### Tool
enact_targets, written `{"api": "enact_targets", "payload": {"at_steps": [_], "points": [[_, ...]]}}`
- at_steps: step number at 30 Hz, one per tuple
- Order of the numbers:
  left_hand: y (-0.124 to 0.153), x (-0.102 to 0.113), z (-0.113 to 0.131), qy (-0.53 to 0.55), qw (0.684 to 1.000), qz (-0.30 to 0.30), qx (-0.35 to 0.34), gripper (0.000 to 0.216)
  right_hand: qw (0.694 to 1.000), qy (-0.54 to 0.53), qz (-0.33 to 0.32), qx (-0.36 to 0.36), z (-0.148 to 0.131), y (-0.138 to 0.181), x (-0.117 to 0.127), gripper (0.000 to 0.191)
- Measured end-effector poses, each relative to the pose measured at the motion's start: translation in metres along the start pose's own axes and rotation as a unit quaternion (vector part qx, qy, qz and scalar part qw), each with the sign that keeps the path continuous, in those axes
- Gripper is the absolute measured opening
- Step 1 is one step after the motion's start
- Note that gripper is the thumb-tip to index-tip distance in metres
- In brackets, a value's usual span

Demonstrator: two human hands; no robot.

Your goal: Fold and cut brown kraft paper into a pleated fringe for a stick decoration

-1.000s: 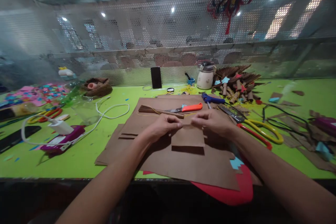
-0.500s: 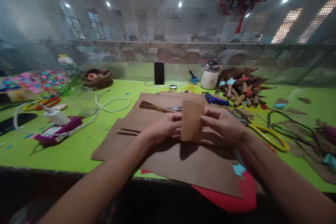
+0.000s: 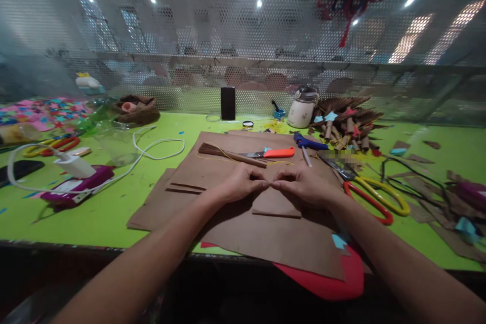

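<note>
A small folded piece of brown paper (image 3: 277,206) lies low over larger brown sheets (image 3: 266,243). At its upper edge, my left hand (image 3: 243,183) has thumb and fingers pinched together. From the other side my right hand (image 3: 306,186) pinches the same edge, the fingertips of both hands nearly meeting. What sits between the fingertips is mostly hidden. Just beyond the hands are a fringed brown paper roll (image 3: 231,156) with yellow thread and an orange-handled knife (image 3: 279,152). A blue glue gun (image 3: 311,143) rests behind my right hand.
Scissors (image 3: 379,197) with red and yellow handles lie at right, near black cables (image 3: 413,182) and paper scraps. A white charger (image 3: 76,166) sits on a purple power strip (image 3: 79,187) at left. Behind stand a phone (image 3: 228,103), a white jar (image 3: 301,111) and piled paper rolls (image 3: 347,124).
The folded brown paper has gone from upright between my hands to lying low on the sheets. My hands have come together at its upper edge, uncovering the orange knife handle.
</note>
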State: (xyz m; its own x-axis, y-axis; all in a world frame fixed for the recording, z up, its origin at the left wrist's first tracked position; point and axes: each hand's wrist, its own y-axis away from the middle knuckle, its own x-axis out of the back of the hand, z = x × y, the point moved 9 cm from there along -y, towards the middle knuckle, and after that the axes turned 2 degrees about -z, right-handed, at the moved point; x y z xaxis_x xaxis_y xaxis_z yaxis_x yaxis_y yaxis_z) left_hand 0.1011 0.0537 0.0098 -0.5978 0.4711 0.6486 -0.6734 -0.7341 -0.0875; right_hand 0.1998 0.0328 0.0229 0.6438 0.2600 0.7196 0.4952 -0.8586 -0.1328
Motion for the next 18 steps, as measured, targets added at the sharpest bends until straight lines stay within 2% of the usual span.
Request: {"api": "enact_targets", "payload": {"at_steps": [5,12,18], "points": [[-0.002,0.003,-0.005,-0.086,0.996,0.016,0.002,0.014,0.998,0.054,-0.02,0.018,0.01,-0.002,-0.004,0.015],[0.0,-0.001,-0.012,-0.092,0.996,-0.001,0.008,0.017,0.997,0.066,-0.037,0.015,0.016,-0.002,-0.009,0.012],[-0.002,-0.003,-0.018,-0.092,0.995,-0.018,0.022,0.015,0.995,0.093,-0.031,0.031,0.009,-0.002,-0.01,0.012]]}}
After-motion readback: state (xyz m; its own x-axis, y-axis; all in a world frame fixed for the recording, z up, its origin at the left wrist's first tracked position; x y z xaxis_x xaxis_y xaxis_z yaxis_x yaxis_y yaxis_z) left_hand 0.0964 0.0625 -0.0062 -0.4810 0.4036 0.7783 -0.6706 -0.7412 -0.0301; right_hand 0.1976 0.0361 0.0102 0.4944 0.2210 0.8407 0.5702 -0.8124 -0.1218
